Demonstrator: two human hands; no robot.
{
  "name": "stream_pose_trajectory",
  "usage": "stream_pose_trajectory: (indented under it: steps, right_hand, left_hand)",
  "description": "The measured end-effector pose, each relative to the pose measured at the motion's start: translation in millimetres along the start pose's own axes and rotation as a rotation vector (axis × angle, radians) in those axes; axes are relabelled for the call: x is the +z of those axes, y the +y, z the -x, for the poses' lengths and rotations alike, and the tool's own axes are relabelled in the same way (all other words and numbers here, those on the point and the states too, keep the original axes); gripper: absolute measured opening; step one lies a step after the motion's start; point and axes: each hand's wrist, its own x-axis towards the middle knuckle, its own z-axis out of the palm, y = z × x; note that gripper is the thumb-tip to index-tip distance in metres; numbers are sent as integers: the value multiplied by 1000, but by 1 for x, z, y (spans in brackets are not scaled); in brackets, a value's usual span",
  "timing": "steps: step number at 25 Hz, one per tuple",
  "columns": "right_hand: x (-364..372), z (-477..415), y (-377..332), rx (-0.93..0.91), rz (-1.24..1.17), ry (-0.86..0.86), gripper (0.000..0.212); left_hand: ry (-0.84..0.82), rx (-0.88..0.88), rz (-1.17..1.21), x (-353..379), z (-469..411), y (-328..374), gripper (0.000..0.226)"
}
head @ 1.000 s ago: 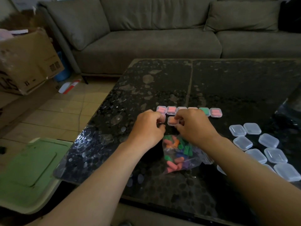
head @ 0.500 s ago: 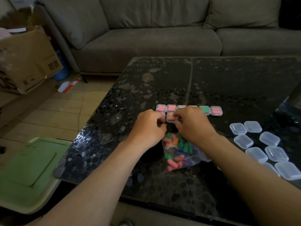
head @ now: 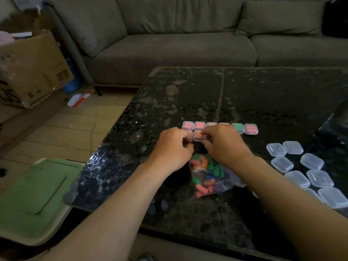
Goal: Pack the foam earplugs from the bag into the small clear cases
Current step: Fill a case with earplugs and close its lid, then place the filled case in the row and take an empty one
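Tabletop (head: 273, 95) open at 12 o'clock past filled cases (head: 251, 129); empty cases (head: 312, 161) crowd 3 o'clock; earplug bag (head: 211, 178) obstructs 6 o'clock.

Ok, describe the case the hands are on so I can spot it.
On the dark table, nearer than the row of filled cases, one case sits between the left hand and right hand. It alone shows orange; the row shows pink and green.

Bare left hand (head: 174, 146), bare right hand (head: 224, 146), forearms (head: 131, 194) uncovered up to the frame's edge
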Motion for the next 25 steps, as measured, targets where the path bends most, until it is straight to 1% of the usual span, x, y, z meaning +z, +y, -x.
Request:
stream_pose_trajectory:
  steps: [5,8,11,13,17,20,23,25]
  right_hand:
    - [-10,11,4,18,-72,-6,15]
    - [-16,22,7,28,-69,-17,13]
    - [-21,35,8,49,-84,-42,10]
    - [-26,45,11,56,-91,-26,11]
    - [-46,66,23,104,-72,61,17]
    - [-67,82,40,186,-87,81,15]
    - [-83,94,59,257,-68,-34,17]
    - [-88,98,66,250,-37,-145,19]
  left_hand:
    - [-56,45,29,-2,7,7,10]
    - [-110,76,40,-1,14,14,14]
    - [-199,115,7,3,21,22,10]
    - [-236,134,-28,5,25,27,11]
    - [-247,154,-91,7,30,32,14]
    - [-198,190,-98,10,30,34,12]
    - [-152,234,-57,18,34,42,11]
    - [-125,291,-56,24,36,48,15]
